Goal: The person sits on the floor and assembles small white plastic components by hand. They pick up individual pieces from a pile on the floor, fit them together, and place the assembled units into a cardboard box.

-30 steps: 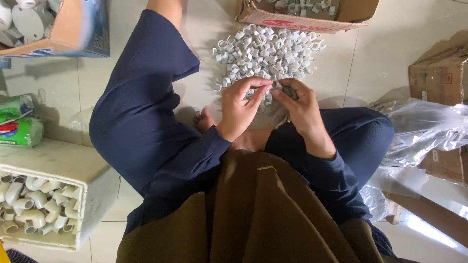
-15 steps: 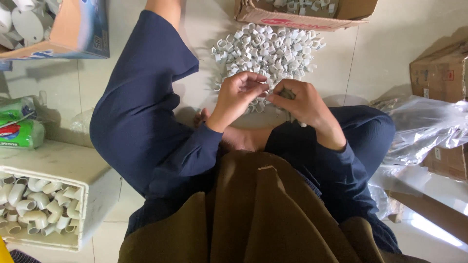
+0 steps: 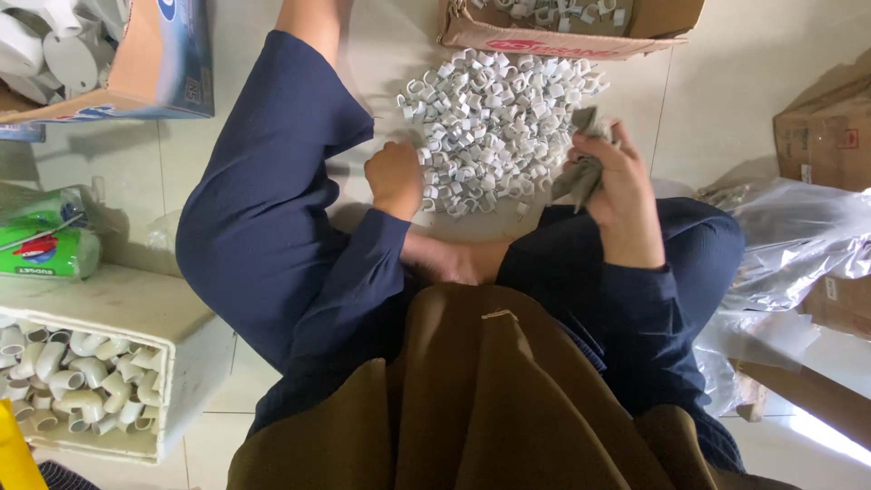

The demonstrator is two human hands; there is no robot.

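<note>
Here the grey cloth (image 3: 581,168) sits bunched inside the right hand (image 3: 617,195) grip.

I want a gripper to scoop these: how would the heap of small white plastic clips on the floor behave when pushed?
The heap of white clips would probably scatter rather than slide as one, since the pieces lie loose. Each looks light and stiff. Their open curved shapes may snag together. The left hand rests at its edge.

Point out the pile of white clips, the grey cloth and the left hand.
pile of white clips (image 3: 494,118), head view, middle of heap.
grey cloth (image 3: 581,172), head view, bunched fold.
left hand (image 3: 395,177), head view, back of hand.
</note>
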